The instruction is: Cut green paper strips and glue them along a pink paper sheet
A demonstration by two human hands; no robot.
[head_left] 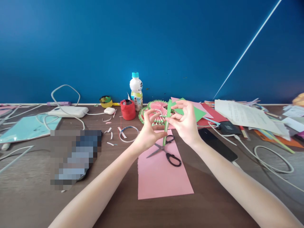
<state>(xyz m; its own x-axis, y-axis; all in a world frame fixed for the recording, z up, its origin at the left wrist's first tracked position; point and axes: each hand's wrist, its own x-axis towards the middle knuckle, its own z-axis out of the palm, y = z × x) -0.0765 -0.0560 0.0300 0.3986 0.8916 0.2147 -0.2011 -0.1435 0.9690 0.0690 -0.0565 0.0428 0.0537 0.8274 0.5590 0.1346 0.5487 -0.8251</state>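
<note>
A narrow green paper strip stands nearly upright between my hands. My left hand is closed on its lower part, thumb in front. Higher up, my right hand pinches the strip near its top. Below them a pair of black-handled scissors lies with its blades apart on a pink paper sheet. Behind my hands are pleated pink-and-green paper rosettes, partly hidden by my fingers. A green paper piece rests just beyond my right hand.
A bottle and a red roll stand at the back. Paper scraps and a clear ring lie to the left. Phones flank my arms, a dark one on the right. A white cable coils at far right.
</note>
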